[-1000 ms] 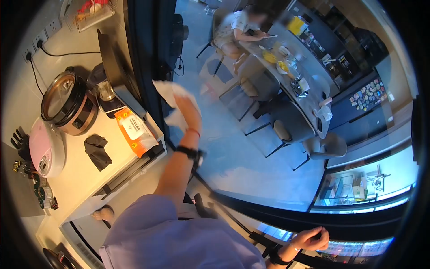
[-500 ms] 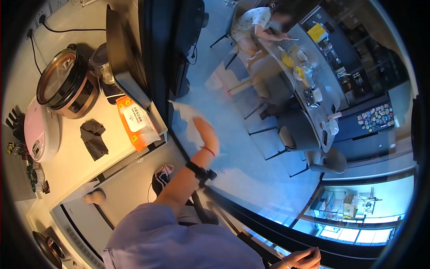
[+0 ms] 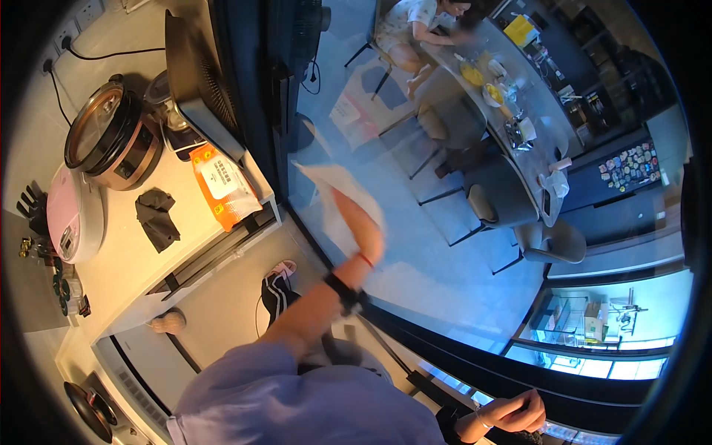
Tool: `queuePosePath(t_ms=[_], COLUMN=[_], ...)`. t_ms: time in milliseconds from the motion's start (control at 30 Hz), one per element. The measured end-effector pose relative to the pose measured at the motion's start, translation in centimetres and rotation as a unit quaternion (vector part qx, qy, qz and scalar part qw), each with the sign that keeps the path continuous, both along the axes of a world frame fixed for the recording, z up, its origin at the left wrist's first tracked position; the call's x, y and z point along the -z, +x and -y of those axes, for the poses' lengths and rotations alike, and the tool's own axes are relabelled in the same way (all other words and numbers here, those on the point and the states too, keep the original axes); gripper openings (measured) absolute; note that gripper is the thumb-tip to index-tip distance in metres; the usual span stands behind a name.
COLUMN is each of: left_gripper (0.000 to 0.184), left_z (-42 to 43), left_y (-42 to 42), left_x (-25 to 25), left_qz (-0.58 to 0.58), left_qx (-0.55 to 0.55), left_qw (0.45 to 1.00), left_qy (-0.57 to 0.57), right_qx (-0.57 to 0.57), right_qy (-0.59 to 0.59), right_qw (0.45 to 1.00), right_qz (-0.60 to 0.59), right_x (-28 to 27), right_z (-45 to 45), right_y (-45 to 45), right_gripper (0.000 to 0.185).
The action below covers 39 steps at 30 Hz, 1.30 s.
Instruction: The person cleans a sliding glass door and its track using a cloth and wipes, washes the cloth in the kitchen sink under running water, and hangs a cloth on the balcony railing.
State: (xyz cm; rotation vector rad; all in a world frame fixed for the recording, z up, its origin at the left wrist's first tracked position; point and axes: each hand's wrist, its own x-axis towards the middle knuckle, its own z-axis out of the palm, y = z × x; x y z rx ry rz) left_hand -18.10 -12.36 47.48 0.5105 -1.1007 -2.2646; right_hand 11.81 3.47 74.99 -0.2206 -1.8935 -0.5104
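My left hand (image 3: 362, 228), with a red string and a black watch-like band at the wrist, is pressed on a white wipe (image 3: 319, 178). The wipe lies spread against the glass panel (image 3: 415, 297), and its corner sticks out past my fingers. Motion blurs the hand a little. At the lower right is my right hand (image 3: 513, 412), near the dark frame of the glass. Its fingers are curled in and nothing shows in them. An orange and white wipes packet (image 3: 222, 187) lies on the counter to the left.
On the counter (image 3: 119, 278) stand a brown-black cooker (image 3: 122, 152) and a pink rice cooker (image 3: 74, 215), with a crumpled dark cloth (image 3: 157, 220) nearby. Beyond the glass, a person (image 3: 415, 33) sits at a long table (image 3: 530, 189) with chairs (image 3: 504, 193).
My left hand and the wipe have moved right across the glass. My right hand appears slightly higher and farther right. The view has shifted a little.
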Motion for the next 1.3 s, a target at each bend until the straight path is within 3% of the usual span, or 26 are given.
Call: queuePosePath(t_ms=[67,100,200,233,267,333,400,433,533,567,600,633,700,767,800,833,933,1033,1100,1167,1267,1300], left_gripper=[0.052,0.057,0.064,0.062,0.059,0.052,0.048,0.048,0.049,0.049,0.050,0.051,0.050,0.050,0.049,0.049,0.046,0.048,0.049,0.046,0.044,0.042], left_z=[-1.2,-0.1,4.0,6.0,8.0,8.2,4.0,0.0,-4.5,-2.9,-0.8,1.5,5.1,8.3,9.5,9.4,7.3,2.9,1.7,-0.8,-3.3,-1.8], left_y=[3.7,4.1,-0.1,-2.1,-4.2,-6.0,-3.7,-0.8,7.1,6.2,4.6,2.6,-1.6,-5.4,-6.2,-5.3,-8.8,-7.2,-3.1,3.5,8.8,8.8], left_x=[-7.4,-12.5,-16.9,-16.9,-15.3,-6.4,2.3,3.6,-6.5,-7.1,-7.6,-9.3,-15.4,-17.0,-14.1,-12.3,5.0,5.2,0.9,-5.5,-6.7,-5.1], left_qz=[-0.005,-0.094,-0.132,-0.158,-0.144,-0.057,0.019,0.023,-0.021,-0.054,-0.088,-0.124,-0.192,-0.199,-0.145,-0.058,-0.130,-0.071,-0.175,-0.307,-0.263,-0.247], left_qx=[0.031,-0.045,-0.051,-0.101,-0.092,-0.058,-0.042,-0.047,-0.011,-0.023,-0.032,-0.043,-0.113,-0.155,-0.097,-0.004,-0.089,-0.082,0.074,0.256,0.651,0.654], left_qw=[0.999,0.959,0.853,0.840,0.893,0.972,0.993,0.994,1.000,0.975,0.907,0.798,0.819,0.868,0.914,0.986,0.949,0.941,0.831,0.524,0.215,0.233], left_qy=[0.009,-0.263,-0.502,-0.509,-0.417,-0.222,-0.107,-0.096,-0.012,-0.217,-0.412,-0.588,-0.529,-0.427,-0.366,-0.159,-0.271,-0.321,-0.523,-0.752,-0.679,-0.676], right_qx=[-0.024,-0.046,-0.084,-0.094,-0.089,-0.129,-0.120,-0.126,-0.131,-0.135,-0.138,-0.136,-0.129,-0.136,-0.110,-0.102,-0.092,-0.082,-0.077,-0.079,-0.080,-0.092], right_qy=[0.010,0.019,0.001,-0.009,-0.013,-0.022,-0.005,-0.006,-0.007,-0.005,-0.003,-0.001,-0.010,-0.012,-0.035,-0.045,-0.053,-0.059,-0.078,-0.088,-0.075,-0.058], right_qw=[1.000,0.999,0.996,0.995,0.996,0.991,0.993,0.992,0.991,0.991,0.990,0.991,0.992,0.991,0.993,0.994,0.994,0.993,0.992,0.992,0.994,0.994], right_qz=[0.008,0.016,-0.009,-0.015,-0.018,-0.017,-0.008,-0.010,-0.001,0.003,0.006,0.011,-0.001,-0.009,0.010,0.019,0.024,0.053,0.058,0.053,0.010,0.013], right_x=[0.0,0.0,0.5,0.6,0.6,0.5,0.2,0.3,0.2,0.1,0.1,0.4,1.0,1.0,0.5,0.5,0.7,0.5,0.5,0.2,0.8,0.4], right_z=[-0.2,-0.3,-0.5,-0.5,-0.3,0.2,0.1,0.1,0.3,0.3,0.3,-0.2,-0.3,-0.2,0.6,0.9,0.9,1.2,1.4,1.8,1.5,1.6], right_y=[0.2,0.4,0.5,0.5,0.3,0.1,0.0,0.0,0.0,-0.1,0.1,0.4,0.4,0.2,0.2,0.2,0.2,0.6,0.6,0.3,-0.3,-0.6], right_gripper=[0.008,0.008,0.009,0.010,0.010,0.013,0.016,0.016,0.017,0.016,0.016,0.016,0.018,0.016,0.014,0.013,0.013,0.014,0.017,0.020,0.019,0.018])
